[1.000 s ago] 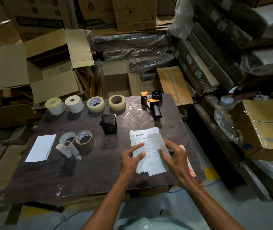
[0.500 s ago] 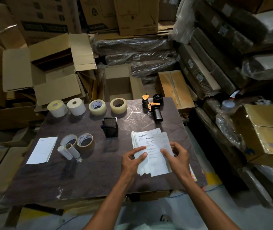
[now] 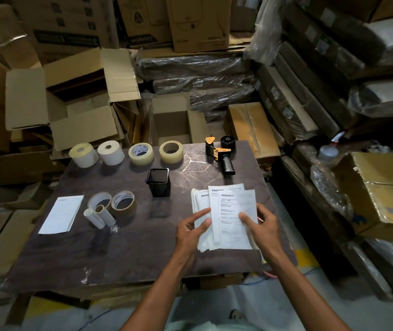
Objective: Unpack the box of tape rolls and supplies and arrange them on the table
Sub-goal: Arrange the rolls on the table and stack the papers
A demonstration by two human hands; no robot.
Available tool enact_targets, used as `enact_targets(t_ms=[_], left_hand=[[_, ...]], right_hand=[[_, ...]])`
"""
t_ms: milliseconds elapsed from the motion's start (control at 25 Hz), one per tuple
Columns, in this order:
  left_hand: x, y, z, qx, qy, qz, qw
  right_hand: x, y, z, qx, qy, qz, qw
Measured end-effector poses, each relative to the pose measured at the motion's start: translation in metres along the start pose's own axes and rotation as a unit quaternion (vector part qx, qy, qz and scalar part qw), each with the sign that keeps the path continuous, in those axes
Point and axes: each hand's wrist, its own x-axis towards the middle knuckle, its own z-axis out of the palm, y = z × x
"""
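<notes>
On the dark slab table (image 3: 71,254), four rolls line the 12 o'clock edge, a black-and-orange tape dispenser (image 3: 221,152) at 1 o'clock. The black mesh cup (image 3: 159,182) stands centrally; a white printed sheet (image 3: 61,214) lies at 9 o'clock, the stack of printed papers (image 3: 229,218) at 3 o'clock.

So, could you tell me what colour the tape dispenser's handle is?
Black, with orange parts above it on the tape dispenser; the head view shows it.
</notes>
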Motion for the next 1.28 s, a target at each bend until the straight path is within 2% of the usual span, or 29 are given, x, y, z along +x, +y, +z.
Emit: enact_targets(t_ms=[80,160,240,440,560,680,760,840,960,1080,1160,1280], left_hand=[[0.001,-0.001,0.001,0.006,-0.014,-0.006,1.0],[-0.001,-0.001,0.003,0.013,-0.033,-0.004,0.999],[-0.001,-0.001,0.006,0.022,-0.048,0.001,0.999],[0.004,-0.011,0.006,0.123,-0.079,0.022,0.989],[0.0,-0.02,0.01,0.259,-0.099,0.068,0.958],[0.0,-0.024,0.007,0.329,-0.056,0.124,0.935],[0.003,-0.025,0.004,0.342,-0.011,0.145,0.928],[0.007,-0.027,0.002,0.312,0.021,0.154,0.937],[0.012,-0.033,0.0,0.356,0.008,0.189,0.915],[0.016,-0.054,0.0,0.445,-0.048,0.144,0.883],[0.018,-0.066,0.0,0.463,-0.067,0.101,0.878],[0.026,-0.068,0.004,0.468,-0.086,0.088,0.875]], right_hand=[[0.005,0.002,0.003,-0.021,-0.043,0.019,0.999],[0.01,0.005,0.009,0.003,-0.107,0.062,0.992],[0.013,0.008,0.016,0.004,-0.127,0.08,0.989],[0.004,0.017,0.03,-0.147,-0.098,0.012,0.984],[-0.005,0.022,0.041,-0.201,-0.098,-0.009,0.975],[-0.006,0.026,0.036,-0.126,-0.115,0.028,0.985],[-0.002,0.03,0.031,-0.111,-0.077,0.011,0.991],[-0.002,0.03,0.029,-0.114,-0.038,-0.028,0.992],[-0.007,0.043,0.031,-0.119,-0.004,-0.039,0.992],[-0.009,0.07,0.033,-0.158,-0.003,0.009,0.987],[-0.009,0.077,0.036,-0.174,-0.018,0.025,0.984],[-0.007,0.071,0.038,-0.164,-0.043,0.021,0.985]])
